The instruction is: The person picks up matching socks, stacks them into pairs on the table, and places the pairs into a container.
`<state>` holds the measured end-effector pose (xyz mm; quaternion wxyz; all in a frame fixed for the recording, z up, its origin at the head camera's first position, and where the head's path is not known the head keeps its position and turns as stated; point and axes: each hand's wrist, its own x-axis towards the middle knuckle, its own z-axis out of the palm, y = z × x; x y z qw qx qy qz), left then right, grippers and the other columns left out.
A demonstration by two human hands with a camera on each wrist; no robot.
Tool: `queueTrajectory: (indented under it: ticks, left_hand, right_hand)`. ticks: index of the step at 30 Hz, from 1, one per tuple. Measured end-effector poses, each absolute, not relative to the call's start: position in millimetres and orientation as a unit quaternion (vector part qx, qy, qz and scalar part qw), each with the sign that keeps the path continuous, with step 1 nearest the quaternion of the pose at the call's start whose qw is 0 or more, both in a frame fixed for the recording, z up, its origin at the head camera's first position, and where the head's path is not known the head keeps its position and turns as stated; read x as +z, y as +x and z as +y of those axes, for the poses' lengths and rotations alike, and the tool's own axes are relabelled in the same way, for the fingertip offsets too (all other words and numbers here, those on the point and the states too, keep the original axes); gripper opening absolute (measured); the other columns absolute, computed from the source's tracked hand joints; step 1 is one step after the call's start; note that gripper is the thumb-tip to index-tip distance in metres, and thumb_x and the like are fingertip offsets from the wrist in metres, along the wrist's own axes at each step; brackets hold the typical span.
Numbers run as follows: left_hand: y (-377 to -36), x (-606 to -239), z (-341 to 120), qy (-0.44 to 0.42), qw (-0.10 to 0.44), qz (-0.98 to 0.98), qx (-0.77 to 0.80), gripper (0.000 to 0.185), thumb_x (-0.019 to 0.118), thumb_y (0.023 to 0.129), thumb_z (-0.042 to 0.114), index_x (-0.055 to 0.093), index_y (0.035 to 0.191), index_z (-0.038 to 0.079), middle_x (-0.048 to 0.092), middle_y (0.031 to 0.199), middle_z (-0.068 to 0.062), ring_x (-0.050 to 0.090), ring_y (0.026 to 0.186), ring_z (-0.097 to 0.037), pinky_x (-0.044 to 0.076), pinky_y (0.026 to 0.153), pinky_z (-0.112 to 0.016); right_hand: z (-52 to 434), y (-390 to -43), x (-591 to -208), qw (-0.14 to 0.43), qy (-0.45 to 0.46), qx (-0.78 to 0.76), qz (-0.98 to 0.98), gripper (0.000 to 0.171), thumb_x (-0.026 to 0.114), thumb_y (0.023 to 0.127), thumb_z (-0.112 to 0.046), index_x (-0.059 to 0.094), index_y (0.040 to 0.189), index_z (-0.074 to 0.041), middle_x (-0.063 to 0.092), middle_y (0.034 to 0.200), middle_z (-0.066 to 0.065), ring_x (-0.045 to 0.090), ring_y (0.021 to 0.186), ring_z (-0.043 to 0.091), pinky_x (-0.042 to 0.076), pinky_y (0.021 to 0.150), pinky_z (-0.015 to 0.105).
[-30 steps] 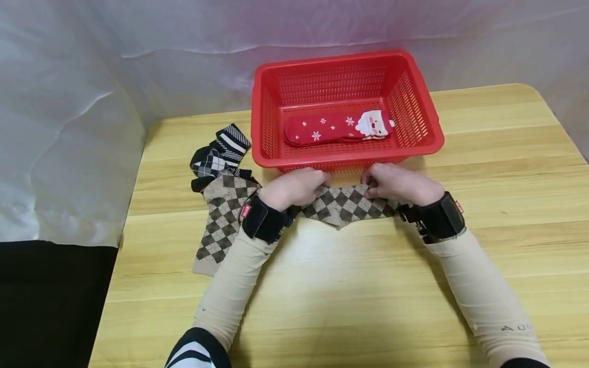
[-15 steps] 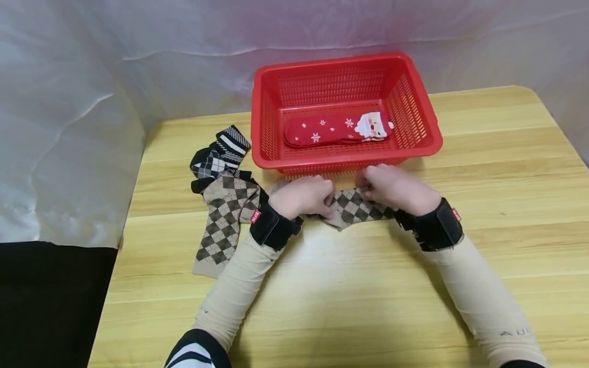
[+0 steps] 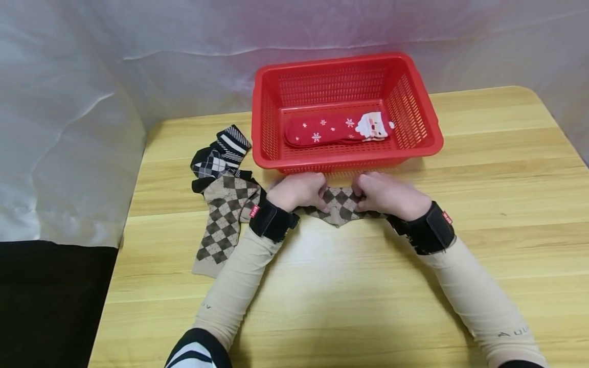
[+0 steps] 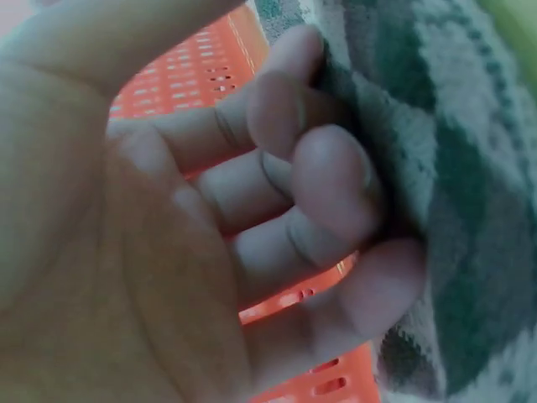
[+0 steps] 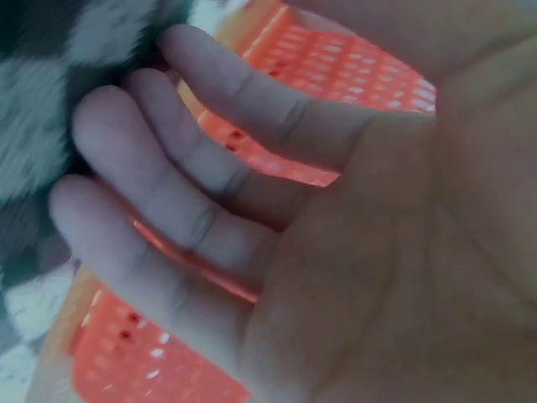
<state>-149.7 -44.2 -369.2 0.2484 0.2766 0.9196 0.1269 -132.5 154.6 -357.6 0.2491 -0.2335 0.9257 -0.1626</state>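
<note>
A beige-and-brown argyle sock (image 3: 341,205) lies across the table in front of the red basket, its heel pointing toward the person. My left hand (image 3: 298,191) grips its left part, with curled fingertips (image 4: 331,180) against the fabric in the left wrist view. On the right part, my right hand (image 3: 388,195) pinches the sock along its far edge; the right wrist view has its bent fingertips (image 5: 105,126) right at the cloth. Both ends of the sock are partly hidden by the hands and wrist bands. A matching argyle sock (image 3: 223,220) lies left of the left wrist.
The red plastic basket (image 3: 347,162) stands just beyond both hands, with red Santa socks (image 3: 329,130) inside. Black-and-white patterned socks (image 3: 216,161) are heaped left of it, touching the second argyle sock. A pale curtain (image 3: 184,61) hangs behind the wooden table (image 3: 359,306).
My right hand has shifted left along the sock, closer to the left hand. The left hand moved right, then slightly back, uncovering more of the sock at left. The basket stays put.
</note>
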Motion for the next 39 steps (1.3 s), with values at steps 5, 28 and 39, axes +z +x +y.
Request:
queueTrajectory:
  ticks: [5,28,39]
  left_hand:
    - [-154,-369,-50,0.244,0.283,0.916,0.146,0.035,0.082,0.079,0.026,0.052,0.067,0.015,0.044,0.060,0.005,0.043,0.056,-0.010,0.033,0.053,-0.023]
    - [-154,-361,-57,0.190,0.326,0.917,0.125,0.035,0.083,0.078,0.027,0.061,0.098,0.009,0.050,0.079,0.001,0.049,0.071,-0.015,0.040,0.065,-0.026]
    - [-110,-286,-63,0.415,0.292,0.843,0.177,0.021,0.076,0.085,0.036,0.069,0.088,0.017,0.067,0.081,0.007,0.057,0.072,-0.006,0.045,0.067,-0.019]
  right_hand:
    - [165,-139,-362,0.267,-0.206,-0.165,0.927,0.026,0.081,0.079,-0.016,0.057,0.076,-0.007,0.047,0.069,0.003,0.047,0.066,0.019,0.036,0.060,0.028]
    - [180,-146,-358,0.279,-0.172,-0.133,0.935,0.024,0.081,0.079,-0.016,0.061,0.086,-0.004,0.056,0.080,0.007,0.051,0.073,0.021,0.039,0.064,0.029]
    - [180,-148,-363,0.282,-0.176,-0.129,0.934,0.025,0.081,0.079,-0.017,0.063,0.088,-0.003,0.058,0.082,0.008,0.052,0.076,0.022,0.041,0.067,0.031]
